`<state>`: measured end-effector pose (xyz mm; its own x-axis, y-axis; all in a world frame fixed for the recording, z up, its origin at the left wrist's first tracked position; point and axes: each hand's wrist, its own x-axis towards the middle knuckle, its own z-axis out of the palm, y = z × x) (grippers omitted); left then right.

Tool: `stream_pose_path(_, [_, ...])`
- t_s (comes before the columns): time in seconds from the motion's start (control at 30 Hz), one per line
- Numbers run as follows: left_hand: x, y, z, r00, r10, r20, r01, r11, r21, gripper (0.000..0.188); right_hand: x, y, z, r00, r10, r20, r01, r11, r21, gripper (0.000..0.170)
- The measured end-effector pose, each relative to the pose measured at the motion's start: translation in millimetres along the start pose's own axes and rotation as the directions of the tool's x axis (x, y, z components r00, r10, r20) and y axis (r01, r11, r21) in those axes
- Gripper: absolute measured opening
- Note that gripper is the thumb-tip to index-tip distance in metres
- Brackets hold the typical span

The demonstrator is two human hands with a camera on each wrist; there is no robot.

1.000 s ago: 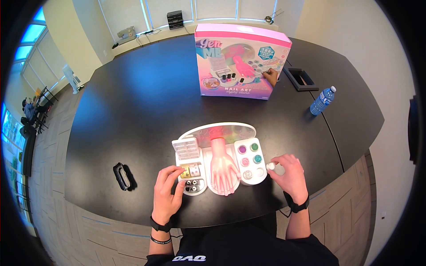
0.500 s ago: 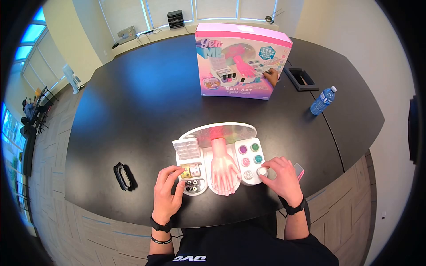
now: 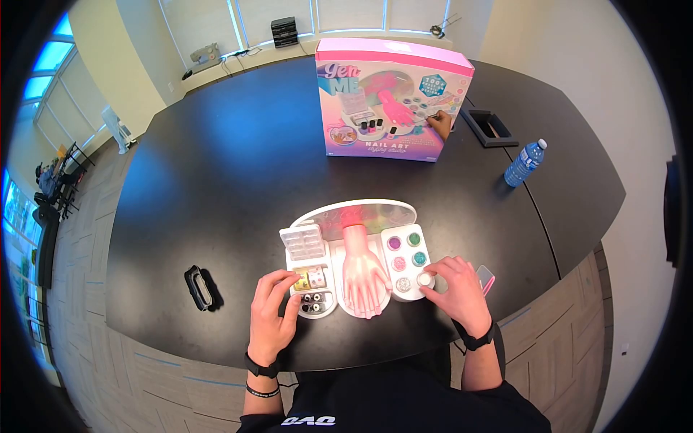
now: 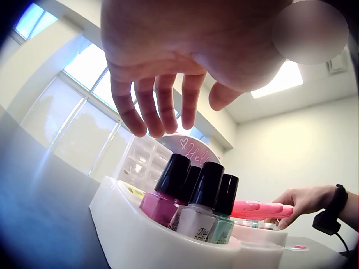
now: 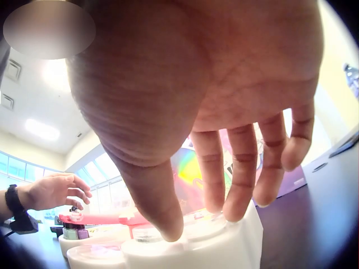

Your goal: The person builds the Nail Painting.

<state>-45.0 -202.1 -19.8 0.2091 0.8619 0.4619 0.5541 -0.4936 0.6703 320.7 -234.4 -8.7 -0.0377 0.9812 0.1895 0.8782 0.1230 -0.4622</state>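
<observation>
My right hand (image 3: pixel 462 296) pinches a small round white pot (image 3: pixel 424 279) between thumb and fingers. It is at the lower right corner of the white tray (image 3: pixel 409 250), beside several pots of coloured glitter (image 3: pixel 419 258). A pink model hand (image 3: pixel 361 274) lies in the middle of the set. My left hand (image 3: pixel 271 317) hovers at the left tray with loosely bent fingers, its fingertips by the patterned rolls (image 3: pixel 310 278). Below that palm, in the left wrist view, stand several nail polish bottles (image 4: pixel 205 190) with black caps.
Behind the trays stands a curved mirror (image 3: pixel 390 214), with a clear compartment box (image 3: pixel 303 242) at the left. Farther back are the pink nail art box (image 3: pixel 393 101) and a water bottle (image 3: pixel 525 164). A pink-edged item (image 3: pixel 487 281) lies right of my right hand; a black band (image 3: pixel 198 287) lies far left.
My right hand has moved left with the white pot, from beside the tray to over its lower right corner. The pink-edged item has come into view. The left hand has stayed put.
</observation>
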Motion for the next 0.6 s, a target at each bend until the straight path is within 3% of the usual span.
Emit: stream_pose_path(0.6, [0.0,-0.1,-5.1,1.000,-0.018,-0.013,0.019,0.999,0.040,0.029,-5.7,8.2,-9.2,0.999,0.033,-0.017,-0.033,0.999,0.004,0.031])
